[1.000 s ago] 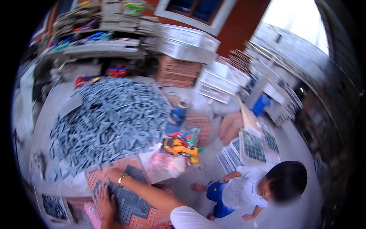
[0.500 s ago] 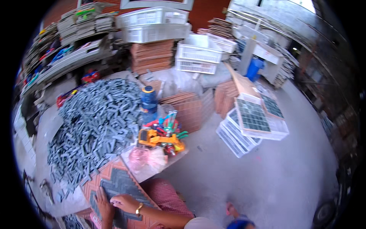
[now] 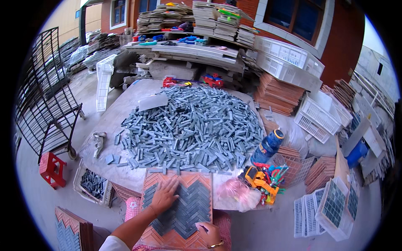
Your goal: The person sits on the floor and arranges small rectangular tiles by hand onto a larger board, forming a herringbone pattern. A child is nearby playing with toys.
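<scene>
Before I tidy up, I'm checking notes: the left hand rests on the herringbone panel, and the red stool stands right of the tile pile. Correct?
The side is wrong: the head view shows the red stool left of the tile pile. The left hand does rest on the herringbone panel.

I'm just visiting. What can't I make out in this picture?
All in the head view:
- Dark tiles beneath the left hand: its palm covers them.
- Whatever the right hand may hold: its curled fingers hide it.
- Bottom of the pile of grey pieces: buried under upper ones.
- Rest of the panel stack, lower left: cut off by the lower edge.
</scene>
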`<action>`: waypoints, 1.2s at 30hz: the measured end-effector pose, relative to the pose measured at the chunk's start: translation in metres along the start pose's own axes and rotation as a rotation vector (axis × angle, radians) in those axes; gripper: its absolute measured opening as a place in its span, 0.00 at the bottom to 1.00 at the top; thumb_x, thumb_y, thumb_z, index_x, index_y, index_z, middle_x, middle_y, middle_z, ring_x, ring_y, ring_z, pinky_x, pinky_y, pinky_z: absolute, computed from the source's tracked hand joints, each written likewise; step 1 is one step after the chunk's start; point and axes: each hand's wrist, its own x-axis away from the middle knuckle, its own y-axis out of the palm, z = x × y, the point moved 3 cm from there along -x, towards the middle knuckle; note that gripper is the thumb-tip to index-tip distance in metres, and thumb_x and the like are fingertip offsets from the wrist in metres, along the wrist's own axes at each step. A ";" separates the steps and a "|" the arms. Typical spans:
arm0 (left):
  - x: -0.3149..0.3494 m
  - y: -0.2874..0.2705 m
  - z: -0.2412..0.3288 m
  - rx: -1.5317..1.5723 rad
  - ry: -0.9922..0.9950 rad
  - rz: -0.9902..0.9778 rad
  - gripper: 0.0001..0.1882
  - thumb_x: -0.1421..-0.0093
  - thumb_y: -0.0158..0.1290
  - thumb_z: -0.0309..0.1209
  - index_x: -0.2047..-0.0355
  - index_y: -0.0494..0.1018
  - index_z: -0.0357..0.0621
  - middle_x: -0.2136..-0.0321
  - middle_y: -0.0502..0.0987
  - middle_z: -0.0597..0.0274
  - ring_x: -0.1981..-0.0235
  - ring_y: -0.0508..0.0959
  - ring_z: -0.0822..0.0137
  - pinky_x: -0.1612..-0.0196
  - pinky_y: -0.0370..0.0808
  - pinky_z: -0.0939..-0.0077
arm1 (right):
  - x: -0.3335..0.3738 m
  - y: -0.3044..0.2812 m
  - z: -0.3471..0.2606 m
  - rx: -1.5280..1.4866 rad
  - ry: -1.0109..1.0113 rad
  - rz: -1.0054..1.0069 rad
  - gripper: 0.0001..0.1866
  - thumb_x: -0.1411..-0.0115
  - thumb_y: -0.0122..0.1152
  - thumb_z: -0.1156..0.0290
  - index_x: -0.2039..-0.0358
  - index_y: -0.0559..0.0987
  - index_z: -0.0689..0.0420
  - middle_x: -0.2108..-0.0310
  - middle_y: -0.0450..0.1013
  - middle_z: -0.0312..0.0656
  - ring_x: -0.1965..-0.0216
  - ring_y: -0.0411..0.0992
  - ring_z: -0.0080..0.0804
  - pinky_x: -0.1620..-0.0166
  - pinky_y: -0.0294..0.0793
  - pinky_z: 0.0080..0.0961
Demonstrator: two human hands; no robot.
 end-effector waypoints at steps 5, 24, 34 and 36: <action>0.003 -0.006 0.006 0.036 -0.036 -0.001 0.34 0.46 0.50 0.44 0.41 0.56 0.43 0.40 0.57 0.58 0.38 0.54 0.61 0.37 0.48 0.57 | 0.002 -0.011 -0.036 0.015 0.300 -0.042 0.08 0.48 0.58 0.71 0.69 0.80 0.59 0.69 0.76 0.51 0.66 0.76 0.41 0.61 0.74 0.32; 0.037 0.008 -0.001 0.120 -0.074 0.120 0.40 0.45 0.43 0.56 0.42 0.55 0.37 0.40 0.56 0.53 0.37 0.53 0.59 0.38 0.47 0.54 | -0.241 0.094 -0.015 0.842 0.065 -0.105 0.10 0.51 0.61 0.65 0.71 0.75 0.57 0.74 0.76 0.47 0.70 0.74 0.46 0.65 0.72 0.36; 0.075 -0.005 -0.001 0.141 -0.069 0.083 0.37 0.43 0.40 0.55 0.42 0.56 0.37 0.40 0.56 0.55 0.38 0.54 0.61 0.38 0.49 0.56 | -0.218 0.057 -0.004 0.521 -0.088 -0.280 0.12 0.54 0.62 0.74 0.66 0.77 0.59 0.72 0.76 0.43 0.71 0.75 0.31 0.66 0.73 0.25; 0.075 -0.007 -0.002 0.161 -0.063 0.092 0.37 0.42 0.41 0.54 0.42 0.56 0.37 0.40 0.57 0.54 0.38 0.54 0.60 0.38 0.49 0.56 | -0.213 0.062 -0.024 0.573 -0.190 -0.387 0.11 0.54 0.62 0.75 0.66 0.77 0.60 0.72 0.76 0.43 0.72 0.75 0.30 0.66 0.73 0.25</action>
